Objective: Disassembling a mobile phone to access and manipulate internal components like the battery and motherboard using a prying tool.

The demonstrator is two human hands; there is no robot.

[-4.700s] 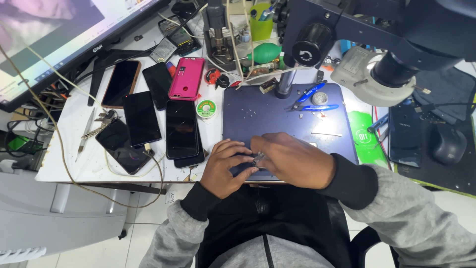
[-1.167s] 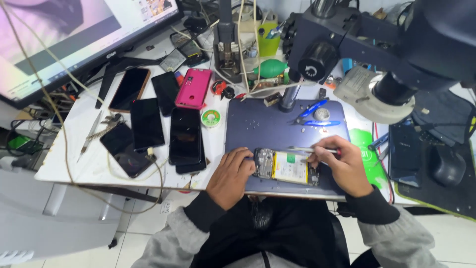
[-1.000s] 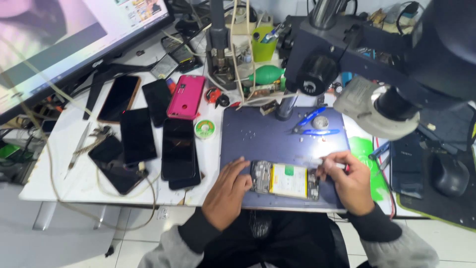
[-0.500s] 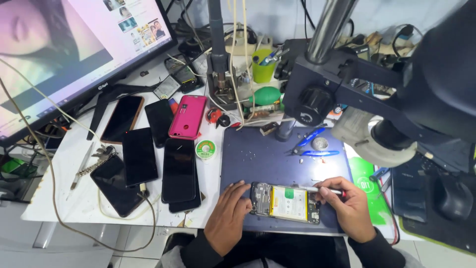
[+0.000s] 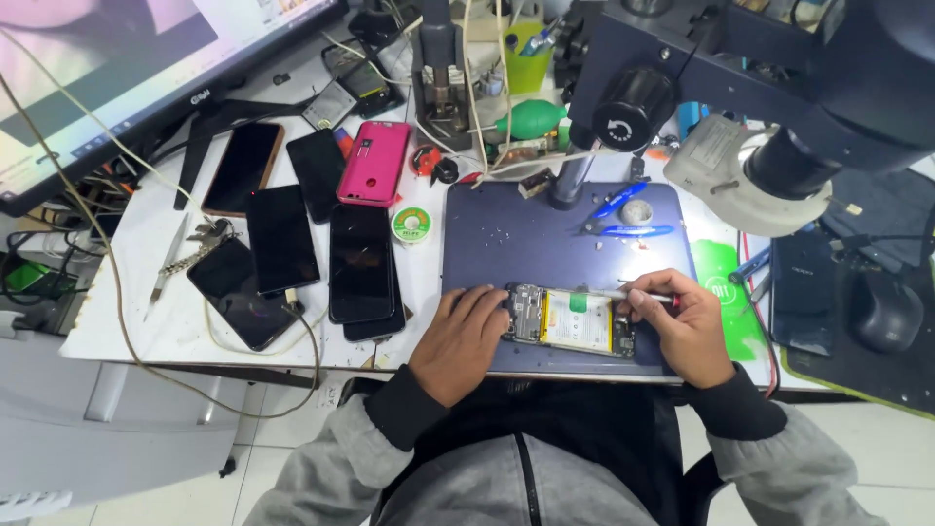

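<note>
An opened phone with its back off lies on the dark blue work mat, showing a yellowish battery and circuit board. My left hand rests flat on the mat and presses against the phone's left end. My right hand grips a thin screwdriver whose tip points left onto the phone's upper edge near a green tab.
Several dark phones and a pink-cased phone lie left of the mat. A solder reel, blue-handled cutters, a microscope, a monitor, a green pad and a mouse surround it.
The phone has been uncovered and laid open on the mat since the earliest frame. My right hand shifted the screwdriver slightly along the phone's top edge; my head moved, changing the view.
</note>
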